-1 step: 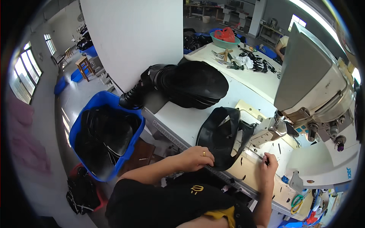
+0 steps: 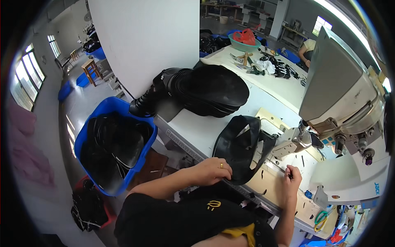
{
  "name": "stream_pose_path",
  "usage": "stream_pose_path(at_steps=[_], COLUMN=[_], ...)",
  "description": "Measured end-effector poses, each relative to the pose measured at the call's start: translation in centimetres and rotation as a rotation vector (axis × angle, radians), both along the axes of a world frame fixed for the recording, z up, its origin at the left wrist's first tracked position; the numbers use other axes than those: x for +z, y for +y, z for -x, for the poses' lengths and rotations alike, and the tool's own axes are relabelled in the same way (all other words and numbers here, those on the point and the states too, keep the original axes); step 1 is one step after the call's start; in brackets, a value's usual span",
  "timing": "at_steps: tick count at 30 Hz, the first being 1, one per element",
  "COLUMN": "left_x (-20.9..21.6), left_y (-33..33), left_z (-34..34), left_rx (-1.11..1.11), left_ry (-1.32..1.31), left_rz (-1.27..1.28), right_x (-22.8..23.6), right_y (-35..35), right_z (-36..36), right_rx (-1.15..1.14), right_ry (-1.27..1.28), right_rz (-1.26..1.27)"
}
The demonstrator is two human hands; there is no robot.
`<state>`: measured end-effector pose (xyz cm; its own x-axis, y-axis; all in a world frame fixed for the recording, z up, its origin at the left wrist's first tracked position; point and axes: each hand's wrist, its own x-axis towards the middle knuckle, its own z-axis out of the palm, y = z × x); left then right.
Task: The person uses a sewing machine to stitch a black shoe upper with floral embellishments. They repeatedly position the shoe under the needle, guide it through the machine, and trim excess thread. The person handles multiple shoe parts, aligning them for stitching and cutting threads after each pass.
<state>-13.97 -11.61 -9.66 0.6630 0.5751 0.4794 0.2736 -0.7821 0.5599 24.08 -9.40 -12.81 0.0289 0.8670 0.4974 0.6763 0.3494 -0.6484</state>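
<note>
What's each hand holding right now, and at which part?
The left hand grips the black leather piece at its near lower edge by the table front. The right hand pinches something small and dark at its fingertips; I cannot tell what it is.

Black leather piece [image 2: 240,148]; blue bin [image 2: 109,108]; grey-white sewing machine [image 2: 341,90]; white table [image 2: 205,127]; gold ring [image 2: 221,166].

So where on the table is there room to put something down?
The widest bare patch is the white table between the black pile and the black piece under the left hand. A bare strip also runs right of the pile toward the sewing machine. Around the right hand and on the far bench it is crowded.
</note>
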Motion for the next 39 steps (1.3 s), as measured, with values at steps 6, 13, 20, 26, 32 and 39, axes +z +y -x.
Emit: stream_pose_path(at_steps=[6, 13, 20, 26, 32, 39], left_x=[4.6, 1.9, 2.0, 5.6, 5.6, 3.8], left_y=[1.1, 9.6, 8.6, 6.0, 6.3, 8.9], left_z=[1.1, -2.1, -2.1, -2.3, 0.1, 1.6], left_rx=[-0.161, 0.491, 0.576, 0.471, 0.221, 0.226], left_ry=[-0.075, -0.220, -0.125, 0.087, 0.033, 0.218], left_rz=[0.545, -0.031, -0.003, 0.237, 0.497, 0.363], right_x=[5.1, 6.4, 6.5, 12.8, 11.0, 7.3], right_y=[-2.0, -3.7, -1.8, 1.6, -4.5, -3.9], right_z=[5.9, 14.4, 8.5, 5.0, 11.9, 19.9], right_rx=[0.132, 0.002, 0.064, 0.111, 0.146, 0.477], right_ry=[0.298, -0.120, -0.081, -0.466, -0.341, -0.378], right_rz=[0.136, 0.213, 0.218, 0.113, -0.253, 0.215])
